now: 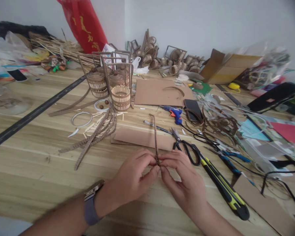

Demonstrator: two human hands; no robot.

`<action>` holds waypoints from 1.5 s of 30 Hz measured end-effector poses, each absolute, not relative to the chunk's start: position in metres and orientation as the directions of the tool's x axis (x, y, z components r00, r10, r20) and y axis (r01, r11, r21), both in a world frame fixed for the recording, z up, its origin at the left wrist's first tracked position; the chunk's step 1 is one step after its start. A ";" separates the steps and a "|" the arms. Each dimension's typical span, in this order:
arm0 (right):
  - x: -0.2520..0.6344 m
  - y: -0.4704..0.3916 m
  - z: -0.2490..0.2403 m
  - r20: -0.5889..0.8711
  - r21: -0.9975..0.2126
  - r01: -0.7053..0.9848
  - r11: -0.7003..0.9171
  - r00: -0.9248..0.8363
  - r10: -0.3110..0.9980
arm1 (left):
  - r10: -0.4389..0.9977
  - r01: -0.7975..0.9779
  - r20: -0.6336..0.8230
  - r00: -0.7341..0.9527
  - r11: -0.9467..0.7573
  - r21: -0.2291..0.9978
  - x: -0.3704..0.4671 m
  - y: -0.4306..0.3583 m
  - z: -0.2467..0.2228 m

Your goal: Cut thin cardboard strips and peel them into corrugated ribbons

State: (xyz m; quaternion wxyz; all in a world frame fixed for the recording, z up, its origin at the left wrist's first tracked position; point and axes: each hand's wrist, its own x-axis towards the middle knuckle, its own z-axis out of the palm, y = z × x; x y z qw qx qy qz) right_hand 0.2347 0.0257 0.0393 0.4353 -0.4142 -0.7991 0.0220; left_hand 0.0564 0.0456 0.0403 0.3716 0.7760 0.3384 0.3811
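Both hands meet at the near middle of the table, pinching the near end of a narrow brown cardboard strip (155, 139). My left hand (139, 175), with a watch on its wrist, is closed on the strip from the left. From the right, my right hand (185, 177) grips the same end between thumb and fingers. The strip points away from me, edge up, over a flat cardboard piece (135, 137). Black-handled scissors (178, 139) and a yellow-black utility knife (223, 186) lie just right of my right hand. A pen (147, 123) rests beyond the strip.
Small slatted buckets with tall handle frames (121, 98) stand at the back left. Before them lie loose cardboard strips (98, 134), thin sticks and a white ring (81, 118). A blue glue gun (173, 113), a phone (193, 109) and pliers (227, 160) are on the right.
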 end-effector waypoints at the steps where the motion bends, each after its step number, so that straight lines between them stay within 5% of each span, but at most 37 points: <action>1: 0.235 0.025 0.038 0.675 -0.395 0.645 0.654 -0.279 0.683 | 0.807 0.244 0.349 0.476 -0.502 0.830 0.057 0.045 0.040; 16: 0.231 0.024 0.041 0.667 -0.424 0.666 0.613 -0.228 0.709 | 0.806 0.253 0.372 0.460 -0.521 0.815 0.058 0.042 0.039; 32: 0.233 0.025 0.033 0.679 -0.325 0.711 0.623 -0.283 0.678 | 0.868 0.382 0.210 0.450 -0.400 0.833 0.062 0.043 0.037; 45: 0.233 0.026 0.036 0.671 -0.411 0.680 0.607 -0.225 0.706 | 0.869 0.360 0.198 0.453 -0.382 0.851 0.061 0.045 0.036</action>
